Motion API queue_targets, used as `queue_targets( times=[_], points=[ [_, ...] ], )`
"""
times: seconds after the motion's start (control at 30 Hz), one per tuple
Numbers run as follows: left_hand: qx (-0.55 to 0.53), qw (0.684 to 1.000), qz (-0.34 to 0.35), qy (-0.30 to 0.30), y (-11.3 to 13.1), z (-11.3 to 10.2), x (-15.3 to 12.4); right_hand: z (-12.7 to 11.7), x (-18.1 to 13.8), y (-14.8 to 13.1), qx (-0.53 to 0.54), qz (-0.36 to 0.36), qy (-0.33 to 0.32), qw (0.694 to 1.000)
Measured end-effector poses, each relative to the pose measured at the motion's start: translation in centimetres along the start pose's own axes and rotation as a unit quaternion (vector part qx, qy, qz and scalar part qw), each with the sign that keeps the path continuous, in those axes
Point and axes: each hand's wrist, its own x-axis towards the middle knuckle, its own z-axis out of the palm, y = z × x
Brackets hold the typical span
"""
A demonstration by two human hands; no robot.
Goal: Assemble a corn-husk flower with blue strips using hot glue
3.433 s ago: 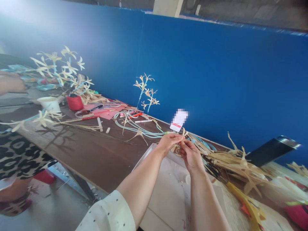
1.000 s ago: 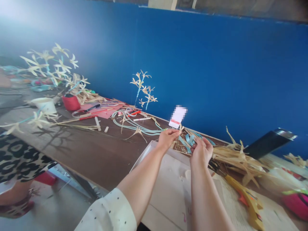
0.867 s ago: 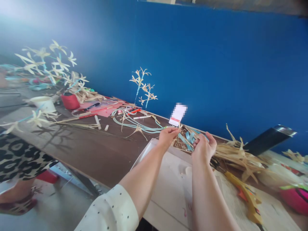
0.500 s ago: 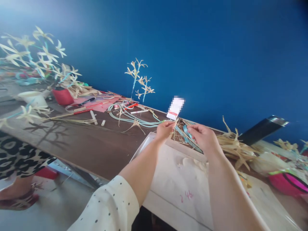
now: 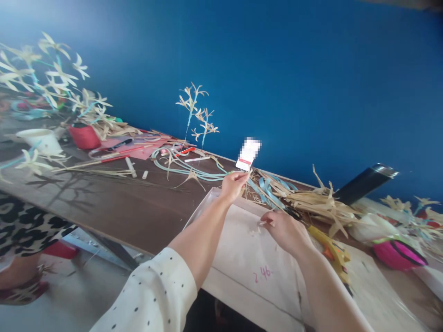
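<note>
My left hand is closed in a pinch around a thin straw-coloured piece, just in front of a white phone-like card. Most of that piece is hidden by the fingers. Lower and to the right, my right hand hovers over a shallow white box marked "246". Its fingertips pinch a small pale scrap, too small to name. Other pale scraps lie on the box beside it. Behind my hands are light blue ribbon and a heap of dried husk strips.
Husk flowers on blue stems stand against the blue wall. Left are a white cup, red pot and coiled pale blue cords. Right are a dark flask, yellow tool and pink pouch. Another person's patterned clothing shows left.
My right hand has moved down toward me, from beside the blue ribbon to over the white box. My left hand keeps its pinch. The view has shifted slightly right.
</note>
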Motion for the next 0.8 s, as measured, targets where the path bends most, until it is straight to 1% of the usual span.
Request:
queue_targets(
  times=[0.1,0.2,0.27,0.33,0.37,0.4,0.47,0.53,0.63,0.7,0.73,0.8],
  points=[
    [0.001,1.000,0.004,-0.001,-0.1,0.0,0.1,0.0,0.0,0.0,-0.019,-0.004,-0.006,1.000],
    [-0.011,1.000,0.000,0.000,-0.3,0.1,0.3,0.2,0.3,0.7,-0.004,-0.007,-0.009,1.000],
    [-0.024,1.000,-0.009,0.003,-0.4,0.1,0.4,0.2,0.7,1.3,0.044,0.000,0.017,0.999],
    [-0.031,0.999,-0.014,0.008,-0.4,0.2,0.5,0.1,1.3,1.6,0.145,0.020,0.059,0.988],
    [-0.031,0.999,-0.014,0.011,-0.3,0.2,0.5,0.0,1.6,1.6,0.216,0.036,0.077,0.973],
    [-0.026,0.999,-0.013,0.014,-0.1,0.2,0.4,-0.2,1.9,1.4,0.294,0.054,0.088,0.950],
    [-0.015,1.000,-0.019,0.020,0.2,0.2,0.2,-0.6,2.6,0.5,0.443,0.089,0.099,0.887],
    [-0.019,0.999,-0.037,0.027,0.6,0.2,0.1,-1.0,3.3,-0.9,0.542,0.111,0.126,0.824],
    [-0.043,0.998,-0.045,0.029,1.0,0.2,0.0,-1.0,4.6,-3.0,0.625,0.125,0.174,0.751],
    [-0.068,0.996,-0.043,0.026,1.0,0.1,0.0,-0.6,5.7,-3.8,0.658,0.143,0.199,0.712],
    [-0.080,0.996,-0.043,0.025,1.0,0.1,0.0,-0.3,6.2,-4.1,0.667,0.154,0.211,0.698],
    [-0.099,0.994,-0.048,0.024,1.0,0.1,0.1,0.3,7.2,-4.4,0.667,0.174,0.231,0.687]
  ],
)
